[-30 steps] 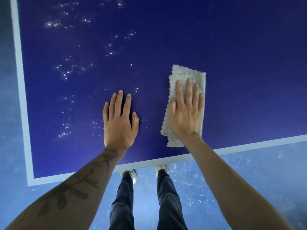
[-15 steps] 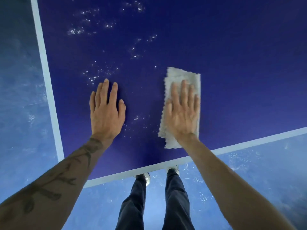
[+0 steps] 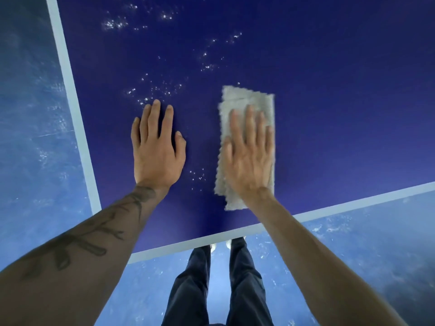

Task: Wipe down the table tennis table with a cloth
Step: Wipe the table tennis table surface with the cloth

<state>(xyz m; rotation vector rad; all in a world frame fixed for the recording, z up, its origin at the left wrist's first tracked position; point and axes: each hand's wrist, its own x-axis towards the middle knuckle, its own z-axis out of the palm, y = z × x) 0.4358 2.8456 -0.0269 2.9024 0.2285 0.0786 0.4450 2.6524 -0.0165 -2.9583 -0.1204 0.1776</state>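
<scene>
The dark blue table tennis table (image 3: 329, 90) fills the upper view, bordered by a white line along its left and near edges. A folded grey cloth (image 3: 244, 100) lies flat on it near the near edge. My right hand (image 3: 249, 154) presses flat on the cloth with straight fingers; it looks motion-blurred. My left hand (image 3: 157, 151) rests flat on the bare table surface to the left of the cloth. White specks (image 3: 160, 89) dot the surface beyond my left fingertips, and a few more specks (image 3: 197, 176) lie between my hands.
The table's near-left corner (image 3: 117, 257) lies under my left forearm. A blue floor (image 3: 35, 114) shows left of the table and below its near edge. My legs in dark trousers (image 3: 219, 285) stand at the near edge.
The view has shifted so the table's left edge sits further right. My left hand has slid left and forward on the table. My right hand and the cloth have moved left toward the specks.
</scene>
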